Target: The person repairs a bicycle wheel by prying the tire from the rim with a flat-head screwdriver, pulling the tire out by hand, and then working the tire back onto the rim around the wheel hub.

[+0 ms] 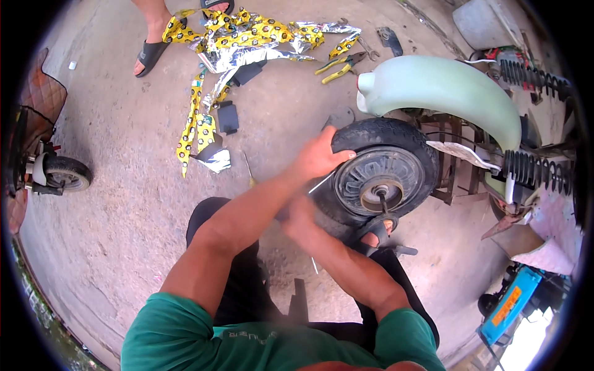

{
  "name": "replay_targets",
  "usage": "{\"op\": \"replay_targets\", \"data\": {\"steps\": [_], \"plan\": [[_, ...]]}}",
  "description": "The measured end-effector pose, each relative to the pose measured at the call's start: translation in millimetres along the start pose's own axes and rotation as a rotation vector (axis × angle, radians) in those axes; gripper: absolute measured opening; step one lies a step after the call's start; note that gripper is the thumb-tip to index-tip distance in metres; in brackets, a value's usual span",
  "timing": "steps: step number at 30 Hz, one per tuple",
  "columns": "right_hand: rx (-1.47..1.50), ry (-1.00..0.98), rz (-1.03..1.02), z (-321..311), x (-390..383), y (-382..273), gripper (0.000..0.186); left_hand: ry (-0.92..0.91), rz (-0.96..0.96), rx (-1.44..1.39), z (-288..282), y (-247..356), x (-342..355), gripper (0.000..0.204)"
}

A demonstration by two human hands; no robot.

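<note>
A black tyre (378, 127) on a grey hub wheel (378, 179) stands tilted before me, an axle sticking out of its centre. My left hand (323, 156) grips the tyre's upper left edge, thumb on the sidewall and the other fingers mostly hidden over the tread. My right hand (299, 215) is below it, beside the tyre's left side, smeared by motion, so its fingers do not show. A thin pale rod (320, 183) runs between that hand and the tyre; whether the hand holds it I cannot tell. My sandalled foot (374, 237) is against the wheel's lower edge.
A pale green fender (439, 83) and black coil springs (537, 170) belong to a vehicle at the right. Yellow-handled pliers (340, 67), a wrench (370, 49) and torn yellow-and-silver wrapping (247, 37) lie ahead. Another person's sandalled foot (151, 55) stands far left. A blue box-shaped thing (510, 306) sits lower right.
</note>
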State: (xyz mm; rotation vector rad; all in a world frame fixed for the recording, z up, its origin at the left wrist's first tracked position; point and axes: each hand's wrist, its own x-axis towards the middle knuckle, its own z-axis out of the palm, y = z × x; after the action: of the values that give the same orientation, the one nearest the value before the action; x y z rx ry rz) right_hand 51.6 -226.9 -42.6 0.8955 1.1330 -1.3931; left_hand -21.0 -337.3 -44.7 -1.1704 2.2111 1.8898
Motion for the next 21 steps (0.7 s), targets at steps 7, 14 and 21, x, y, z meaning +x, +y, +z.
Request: {"op": "replay_targets", "data": {"steps": [7, 14, 21], "plan": [[-0.063, -0.067, -0.111, -1, 2, 7, 0.015, -0.026, -0.021, -0.030, -5, 1, 1, 0.075], [-0.048, 0.028, -0.125, -35, 31, 25, 0.020, 0.259, -0.063, -0.154, 25, 17, -9, 0.068], [-0.189, -0.125, -0.126, -63, 37, 23, 0.016, 0.283, -0.011, -0.052, 18, -4, -3, 0.073]]}}
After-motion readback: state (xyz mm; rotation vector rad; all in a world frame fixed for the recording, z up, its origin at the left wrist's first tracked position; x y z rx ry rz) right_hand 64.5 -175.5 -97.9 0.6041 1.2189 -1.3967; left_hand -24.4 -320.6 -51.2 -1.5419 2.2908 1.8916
